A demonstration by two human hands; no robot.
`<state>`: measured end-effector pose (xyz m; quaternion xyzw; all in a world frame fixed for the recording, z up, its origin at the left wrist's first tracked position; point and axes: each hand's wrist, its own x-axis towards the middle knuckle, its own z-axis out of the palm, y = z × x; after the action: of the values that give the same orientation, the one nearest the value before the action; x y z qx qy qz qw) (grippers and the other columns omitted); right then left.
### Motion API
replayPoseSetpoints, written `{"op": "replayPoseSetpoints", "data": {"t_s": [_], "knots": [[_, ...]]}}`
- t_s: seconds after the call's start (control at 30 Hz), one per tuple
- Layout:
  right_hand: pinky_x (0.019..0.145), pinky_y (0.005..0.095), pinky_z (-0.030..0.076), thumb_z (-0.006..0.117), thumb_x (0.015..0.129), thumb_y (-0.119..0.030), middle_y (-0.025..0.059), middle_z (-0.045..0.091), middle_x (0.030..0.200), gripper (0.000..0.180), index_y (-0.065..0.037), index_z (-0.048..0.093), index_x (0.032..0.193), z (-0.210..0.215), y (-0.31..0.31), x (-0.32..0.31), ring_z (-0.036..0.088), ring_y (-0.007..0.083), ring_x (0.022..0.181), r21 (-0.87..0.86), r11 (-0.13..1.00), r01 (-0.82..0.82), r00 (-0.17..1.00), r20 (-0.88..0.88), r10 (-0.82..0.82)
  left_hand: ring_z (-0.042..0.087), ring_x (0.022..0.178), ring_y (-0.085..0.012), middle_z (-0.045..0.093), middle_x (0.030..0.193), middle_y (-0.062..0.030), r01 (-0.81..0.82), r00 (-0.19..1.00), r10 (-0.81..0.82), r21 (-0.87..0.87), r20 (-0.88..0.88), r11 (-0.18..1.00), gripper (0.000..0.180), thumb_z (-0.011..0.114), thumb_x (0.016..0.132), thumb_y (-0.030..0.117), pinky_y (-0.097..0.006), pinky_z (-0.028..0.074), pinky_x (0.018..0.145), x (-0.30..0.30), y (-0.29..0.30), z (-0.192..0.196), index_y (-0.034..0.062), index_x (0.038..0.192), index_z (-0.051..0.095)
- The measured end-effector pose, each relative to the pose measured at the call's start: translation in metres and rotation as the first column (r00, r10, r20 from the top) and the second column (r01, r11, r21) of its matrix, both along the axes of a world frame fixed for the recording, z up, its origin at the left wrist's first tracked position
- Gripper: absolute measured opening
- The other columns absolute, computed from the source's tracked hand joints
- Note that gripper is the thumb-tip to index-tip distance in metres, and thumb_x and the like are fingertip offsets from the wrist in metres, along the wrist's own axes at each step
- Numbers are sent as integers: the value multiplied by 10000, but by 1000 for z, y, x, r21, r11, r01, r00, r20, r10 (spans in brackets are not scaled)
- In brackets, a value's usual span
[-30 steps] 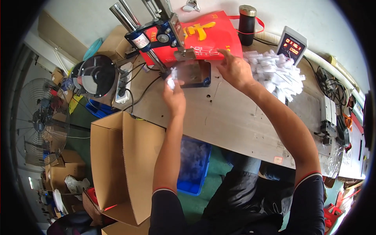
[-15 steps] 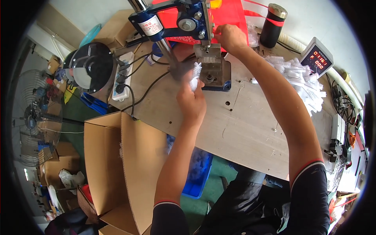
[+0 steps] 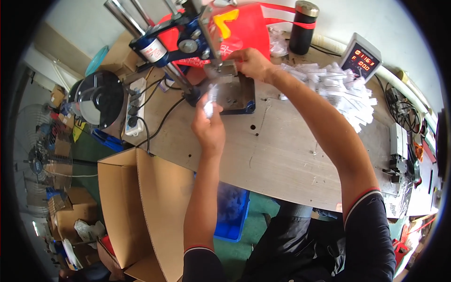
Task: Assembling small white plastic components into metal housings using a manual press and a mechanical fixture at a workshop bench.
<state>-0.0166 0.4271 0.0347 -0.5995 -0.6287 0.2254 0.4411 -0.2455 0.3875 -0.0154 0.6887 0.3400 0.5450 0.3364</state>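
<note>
Small clear packet (image 3: 209, 104), upright, pinched.

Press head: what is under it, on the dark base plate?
The right hand reaches beneath the press head over the base plate. Its fingers cover whatever sits there. The left hand holds a small clear packet just in front.

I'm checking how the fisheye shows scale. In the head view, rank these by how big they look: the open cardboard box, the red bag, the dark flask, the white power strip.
1. open cardboard box, though it may be nearer the camera
2. red bag
3. white power strip and dark flask look about alike, so I leave them unranked.
</note>
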Motion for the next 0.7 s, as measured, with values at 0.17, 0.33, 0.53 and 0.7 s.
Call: {"op": "replayPoseSetpoints", "data": {"t_s": [0.17, 0.33, 0.53, 0.7], "knots": [[816, 303, 560, 658, 936, -120, 110, 764, 987, 253, -17, 739, 1152, 4, -27, 21, 697, 146, 876, 131, 991, -7, 994, 105, -7, 556, 798, -71, 641, 850, 13, 10, 1000, -9, -68, 12, 998, 280, 584, 1061, 127, -245, 472, 750, 7, -3, -1, 0, 1302, 648], [839, 297, 567, 673, 961, -149, 101, 767, 1004, 260, 23, 736, 1145, 40, -49, 21, 704, 140, 913, 187, 965, 182, 982, -92, -168, 580, 771, -90, 666, 839, -14, 15, 1000, -14, 11, -6, 1000, 269, 593, 1038, 83, -269, 485, 734, 7, -1, -4, -1, 1285, 659], [786, 344, 586, 657, 896, -166, 141, 776, 937, 278, -11, 762, 1102, 108, -60, 24, 742, 208, 799, 368, 881, 296, 952, -188, -242, 632, 785, -127, 687, 812, -41, 82, 995, -91, -209, -35, 974, 233, 592, 1018, 65, -308, 515, 776, 15, -11, 17, -2, 1224, 677], [868, 335, 591, 629, 883, -118, 142, 780, 972, 298, -20, 761, 1131, 117, -64, 16, 751, 221, 871, 195, 944, 266, 945, -244, -216, 632, 773, -128, 698, 810, -47, 24, 996, -51, -334, -73, 942, 187, 585, 1031, 137, -318, 497, 748, 28, -12, 24, -3, 1118, 674]]}}
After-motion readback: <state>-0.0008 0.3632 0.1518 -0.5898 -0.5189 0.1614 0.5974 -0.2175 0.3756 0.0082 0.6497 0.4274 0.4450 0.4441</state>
